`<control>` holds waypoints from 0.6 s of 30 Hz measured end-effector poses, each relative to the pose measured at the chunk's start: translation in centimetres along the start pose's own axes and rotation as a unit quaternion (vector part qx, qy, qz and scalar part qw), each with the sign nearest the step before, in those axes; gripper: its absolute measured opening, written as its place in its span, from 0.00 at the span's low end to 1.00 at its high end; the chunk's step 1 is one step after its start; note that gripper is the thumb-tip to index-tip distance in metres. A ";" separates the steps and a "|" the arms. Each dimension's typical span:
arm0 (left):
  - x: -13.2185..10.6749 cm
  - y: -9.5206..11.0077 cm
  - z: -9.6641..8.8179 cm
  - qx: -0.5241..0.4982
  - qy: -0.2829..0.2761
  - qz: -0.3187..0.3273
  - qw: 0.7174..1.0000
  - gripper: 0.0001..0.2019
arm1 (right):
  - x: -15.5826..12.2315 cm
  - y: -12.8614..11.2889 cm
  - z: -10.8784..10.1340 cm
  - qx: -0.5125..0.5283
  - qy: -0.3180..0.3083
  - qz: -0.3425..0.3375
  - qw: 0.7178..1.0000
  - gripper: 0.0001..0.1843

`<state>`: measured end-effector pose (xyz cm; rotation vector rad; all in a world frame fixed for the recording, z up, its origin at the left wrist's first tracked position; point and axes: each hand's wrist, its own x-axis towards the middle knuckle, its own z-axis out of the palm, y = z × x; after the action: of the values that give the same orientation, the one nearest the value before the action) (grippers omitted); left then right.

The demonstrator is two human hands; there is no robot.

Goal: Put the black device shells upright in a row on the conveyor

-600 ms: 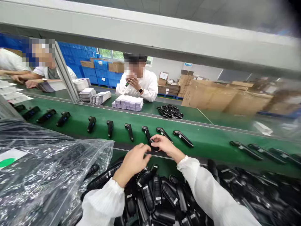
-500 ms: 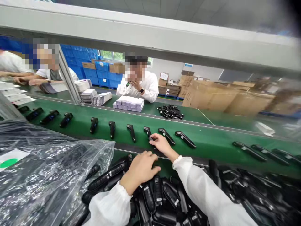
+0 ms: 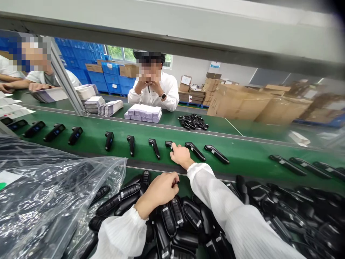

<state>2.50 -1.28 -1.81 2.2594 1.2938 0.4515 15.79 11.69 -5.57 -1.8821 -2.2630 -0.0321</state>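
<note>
Lying flat, the black handset (image 3: 168, 144) looks angled.

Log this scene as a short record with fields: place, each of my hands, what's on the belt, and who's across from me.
Place: assembly line, green conveyor belt
Left hand: curled over the pile of black devices; grip unclear
Right hand: resting on a black device on the belt
On belt: row of devices lying apart
Left of pile: clear plastic bag
Across: a person in white, hands at face, by stacked white boxes
</note>
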 end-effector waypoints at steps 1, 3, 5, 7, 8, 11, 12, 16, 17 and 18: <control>0.1 -0.2 -0.1 -0.026 0.004 -0.004 1.000 0.07 | -0.1 0.3 -0.3 -0.006 0.001 -0.005 1.000 0.18; 0.4 -0.6 -0.3 -0.079 0.018 -0.016 0.997 0.08 | -0.7 1.8 -1.1 -0.014 0.007 -0.016 1.000 0.18; 0.7 -1.1 -0.5 -0.127 0.039 -0.034 0.991 0.10 | -1.7 4.3 -1.9 -0.031 0.034 -0.012 0.999 0.22; 0.9 -1.6 -0.9 -0.168 0.061 -0.054 0.982 0.15 | -2.8 7.5 -2.3 -0.071 0.060 0.012 0.996 0.25; 0.9 -1.8 -1.1 -0.185 0.069 -0.064 0.978 0.16 | -3.3 9.1 -2.3 -0.097 0.057 0.022 0.993 0.27; 1.1 -2.5 -1.6 -0.229 0.086 -0.089 0.966 0.14 | -4.3 12.7 -1.4 -0.149 0.000 0.019 0.989 0.29; 1.2 -2.8 -1.7 -0.241 0.092 -0.097 0.961 0.12 | -4.4 13.4 -0.9 -0.154 -0.016 0.014 0.988 0.28; 1.3 -3.9 -1.9 -0.296 0.110 -0.132 0.940 0.10 | -4.1 14.2 0.3 -0.153 -0.020 0.029 0.988 0.27; 1.2 -4.0 -1.9 -0.310 0.110 -0.139 0.934 0.10 | -4.0 14.3 0.3 -0.151 -0.020 0.032 0.988 0.27; 1.1 -4.2 -1.9 -0.324 0.108 -0.145 0.929 0.11 | -3.9 14.4 0.0 -0.149 -0.021 0.033 0.988 0.27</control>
<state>-0.85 1.98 -2.51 1.4776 1.3081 0.8845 30.48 10.61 -7.81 -2.1181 -2.3300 -0.3408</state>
